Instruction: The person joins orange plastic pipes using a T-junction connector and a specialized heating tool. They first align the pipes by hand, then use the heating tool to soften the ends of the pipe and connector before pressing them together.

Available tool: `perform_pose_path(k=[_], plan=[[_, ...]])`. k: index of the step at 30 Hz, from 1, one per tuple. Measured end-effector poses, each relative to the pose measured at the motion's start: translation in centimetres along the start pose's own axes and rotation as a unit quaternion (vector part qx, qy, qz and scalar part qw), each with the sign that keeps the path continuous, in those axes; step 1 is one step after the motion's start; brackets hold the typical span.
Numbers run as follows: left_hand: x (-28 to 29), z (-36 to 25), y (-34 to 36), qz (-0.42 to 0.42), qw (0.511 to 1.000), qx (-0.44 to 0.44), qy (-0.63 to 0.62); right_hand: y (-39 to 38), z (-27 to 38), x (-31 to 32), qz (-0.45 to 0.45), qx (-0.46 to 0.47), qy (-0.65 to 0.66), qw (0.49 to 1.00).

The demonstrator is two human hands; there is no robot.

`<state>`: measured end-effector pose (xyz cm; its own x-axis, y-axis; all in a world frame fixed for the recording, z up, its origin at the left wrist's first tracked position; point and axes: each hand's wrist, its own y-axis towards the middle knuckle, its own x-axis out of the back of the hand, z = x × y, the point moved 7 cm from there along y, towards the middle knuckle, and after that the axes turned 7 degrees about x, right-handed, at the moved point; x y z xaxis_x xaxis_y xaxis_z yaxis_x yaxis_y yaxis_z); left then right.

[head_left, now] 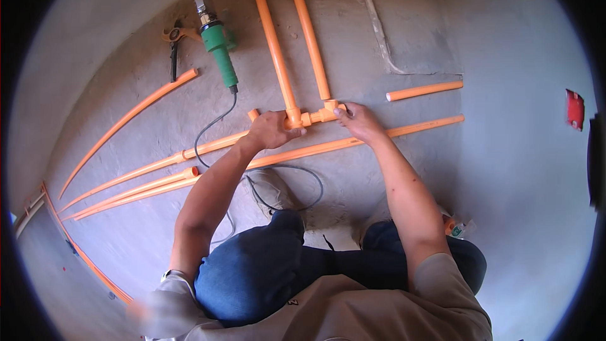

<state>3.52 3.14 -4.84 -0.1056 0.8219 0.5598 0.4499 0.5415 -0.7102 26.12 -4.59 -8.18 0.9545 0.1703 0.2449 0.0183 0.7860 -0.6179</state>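
My left hand (273, 129) is closed on an orange pipe junction (292, 115) at the foot of a long vertical orange pipe (271, 38); a horizontal pipe (214, 143) runs leftward from beneath it. My right hand (355, 120) grips an orange tee fitting (327, 111), which is linked to the junction by a short coupling (308, 118). A second vertical pipe (306, 31) ends just above the tee; I cannot tell whether it is seated in it. Another long pipe (416, 126) lies below my hands.
A green-handled heating tool (219, 57) with a looping cord (202, 132) and a cutter (173, 50) lie at upper left. More orange pipes (132, 113) lie left, a short pipe (423, 90) at right. Walls (524, 151) bound both sides; a red wall box (574, 108) is at right.
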Motion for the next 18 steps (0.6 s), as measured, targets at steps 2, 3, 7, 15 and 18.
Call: perform_pose_path(k=[2,3,7,15,18], plan=[[0.2,0.2,-0.5,-0.019,1.000,-0.001,-0.019,0.1,0.3,-0.2,0.008,0.002,-0.057,0.998],[0.1,-0.2,-0.9,-0.020,1.000,-0.003,-0.017,0.1,-0.1,0.0,0.006,0.003,-0.056,0.998],[2.9,-2.5,-3.9,-0.108,0.994,-0.009,-0.029,-0.2,-0.9,0.4,-0.033,0.038,-0.017,0.999],[17.8,-21.7,-18.2,0.026,0.829,-0.316,-0.460,-1.1,-1.7,2.6,-0.083,0.123,0.141,0.979],[20.2,-26.5,-22.4,0.033,0.831,-0.396,-0.389,0.4,-1.8,1.5,-0.070,0.104,0.106,0.986]])
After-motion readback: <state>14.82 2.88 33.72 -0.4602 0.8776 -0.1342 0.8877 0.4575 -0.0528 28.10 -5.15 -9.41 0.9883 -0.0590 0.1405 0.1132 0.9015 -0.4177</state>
